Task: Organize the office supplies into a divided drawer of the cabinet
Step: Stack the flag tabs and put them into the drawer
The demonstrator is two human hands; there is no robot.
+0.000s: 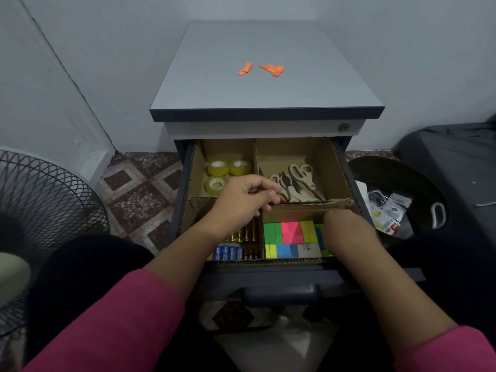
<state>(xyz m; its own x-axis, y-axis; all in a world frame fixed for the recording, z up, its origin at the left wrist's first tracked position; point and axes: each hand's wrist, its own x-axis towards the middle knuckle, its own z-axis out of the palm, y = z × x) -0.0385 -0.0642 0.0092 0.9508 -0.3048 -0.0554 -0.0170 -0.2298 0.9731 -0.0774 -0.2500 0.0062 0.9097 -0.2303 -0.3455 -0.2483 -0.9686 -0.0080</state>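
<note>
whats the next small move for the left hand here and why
Probably lower the left hand into the near right compartment and let go of the small orange-red item it seems to pinch. The sticky notes sit there, and more orange pieces wait on the cabinet top.

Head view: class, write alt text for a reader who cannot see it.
Two hands reach into an open cardboard-divided drawer holding tape rolls, scissors, batteries and sticky notes. Orange paper pieces lie atop the cabinet.

One camera on the person's head looks forward and down, from close above, into the open drawer (268, 210) of the cabinet (265, 84).
</note>
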